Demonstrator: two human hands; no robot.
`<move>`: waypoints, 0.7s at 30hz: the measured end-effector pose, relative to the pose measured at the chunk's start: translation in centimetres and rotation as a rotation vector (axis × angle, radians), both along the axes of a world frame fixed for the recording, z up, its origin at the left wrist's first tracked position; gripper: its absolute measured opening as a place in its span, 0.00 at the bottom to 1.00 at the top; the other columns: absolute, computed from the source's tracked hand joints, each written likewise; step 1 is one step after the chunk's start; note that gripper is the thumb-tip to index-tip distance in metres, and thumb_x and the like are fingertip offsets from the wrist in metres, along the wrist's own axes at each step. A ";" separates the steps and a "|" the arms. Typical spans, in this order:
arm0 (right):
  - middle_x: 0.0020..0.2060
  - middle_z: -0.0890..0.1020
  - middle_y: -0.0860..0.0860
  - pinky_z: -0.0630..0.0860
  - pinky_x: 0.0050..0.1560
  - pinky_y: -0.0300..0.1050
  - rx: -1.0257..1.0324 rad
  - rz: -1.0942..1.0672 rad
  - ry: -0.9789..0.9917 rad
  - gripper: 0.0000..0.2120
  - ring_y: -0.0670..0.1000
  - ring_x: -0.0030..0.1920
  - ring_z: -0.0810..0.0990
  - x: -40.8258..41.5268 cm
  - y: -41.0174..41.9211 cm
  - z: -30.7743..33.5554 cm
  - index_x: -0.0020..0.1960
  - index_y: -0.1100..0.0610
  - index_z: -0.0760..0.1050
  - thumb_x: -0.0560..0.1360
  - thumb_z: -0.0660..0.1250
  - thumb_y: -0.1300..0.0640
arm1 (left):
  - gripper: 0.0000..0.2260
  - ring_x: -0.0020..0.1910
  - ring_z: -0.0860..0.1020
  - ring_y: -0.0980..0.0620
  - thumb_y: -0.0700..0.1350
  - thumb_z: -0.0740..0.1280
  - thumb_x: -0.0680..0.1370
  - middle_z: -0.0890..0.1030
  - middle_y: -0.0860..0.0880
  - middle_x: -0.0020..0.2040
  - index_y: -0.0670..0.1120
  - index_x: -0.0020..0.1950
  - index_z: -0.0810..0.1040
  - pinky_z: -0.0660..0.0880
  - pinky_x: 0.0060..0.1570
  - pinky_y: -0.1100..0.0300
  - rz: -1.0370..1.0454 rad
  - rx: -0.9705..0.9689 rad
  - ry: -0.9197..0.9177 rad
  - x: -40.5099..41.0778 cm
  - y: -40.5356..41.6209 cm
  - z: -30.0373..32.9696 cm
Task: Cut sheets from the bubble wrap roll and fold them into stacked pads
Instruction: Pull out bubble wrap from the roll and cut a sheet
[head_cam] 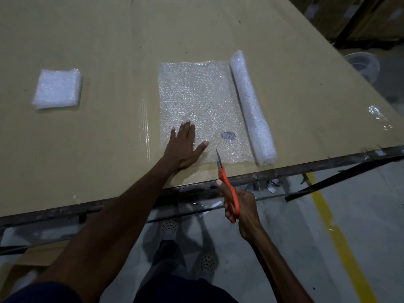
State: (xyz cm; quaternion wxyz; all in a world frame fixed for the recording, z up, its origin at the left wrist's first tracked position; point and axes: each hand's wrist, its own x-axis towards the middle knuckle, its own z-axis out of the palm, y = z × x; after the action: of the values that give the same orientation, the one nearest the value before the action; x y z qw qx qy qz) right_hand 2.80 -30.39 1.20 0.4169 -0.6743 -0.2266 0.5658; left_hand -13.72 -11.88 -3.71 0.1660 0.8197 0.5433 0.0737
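Head view, cutting step in hand. Left hand (184,145) laid flat, fingers straight, pressing the near left part of the unrolled sheet (201,106). Right hand (237,206) wrapped round the orange handles of the scissors (226,184), blades pointing at the sheet's near edge, seemingly just reaching it. Bubble wrap roll (251,108) lying at the sheet's right side, not yet severed from it. One stack of folded pads (58,88) set well apart to the left.

Judged: no cut yet begun on this sheet; next move calls for a straight cut up from the near edge, parallel to the roll, with the sheet kept taut under the palm.

Cardboard-covered table (109,40) with dark metal edge; small wrap scrap (377,112) near the right edge. Grey floor (295,237) with yellow line (341,237); dim room, cartons (371,16) beyond.
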 end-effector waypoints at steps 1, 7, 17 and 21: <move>0.25 0.74 0.55 0.62 0.21 0.38 0.000 0.000 0.000 0.21 0.50 0.20 0.68 0.0 0.0 -0.1 0.42 0.63 0.78 0.68 0.80 0.46 | 0.40 0.81 0.42 0.46 0.68 0.45 0.81 0.45 0.41 0.82 0.40 0.81 0.46 0.39 0.77 0.43 -0.006 0.005 0.017 0.1 -0.1 -0.2; 0.25 0.73 0.56 0.62 0.20 0.37 -0.014 -0.017 -0.006 0.21 0.50 0.19 0.67 0.2 -0.7 -0.6 0.40 0.65 0.79 0.68 0.81 0.48 | 0.41 0.81 0.43 0.46 0.69 0.48 0.80 0.46 0.41 0.82 0.40 0.81 0.47 0.40 0.78 0.44 -0.007 0.049 0.048 0.1 -0.2 -0.9; 0.25 0.74 0.55 0.62 0.21 0.38 0.001 0.000 -0.012 0.22 0.50 0.21 0.68 0.0 0.6 -0.7 0.40 0.62 0.76 0.67 0.81 0.46 | 0.42 0.81 0.42 0.46 0.70 0.45 0.79 0.44 0.42 0.82 0.40 0.81 0.46 0.39 0.77 0.45 -0.013 0.055 0.041 0.0 -0.3 -1.1; 0.25 0.74 0.56 0.62 0.21 0.38 0.002 -0.011 -0.013 0.22 0.51 0.20 0.68 -0.1 1.0 -0.4 0.38 0.62 0.76 0.67 0.81 0.45 | 0.44 0.81 0.42 0.46 0.72 0.43 0.78 0.44 0.42 0.82 0.40 0.81 0.46 0.40 0.78 0.44 -0.015 0.057 0.044 -0.1 -0.3 -1.2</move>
State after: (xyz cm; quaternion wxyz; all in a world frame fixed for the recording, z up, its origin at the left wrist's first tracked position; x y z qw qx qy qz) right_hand 2.70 -29.43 0.78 0.4191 -0.6788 -0.2264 0.5589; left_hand -13.78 -12.20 -4.92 0.1312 0.8294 0.5385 0.0700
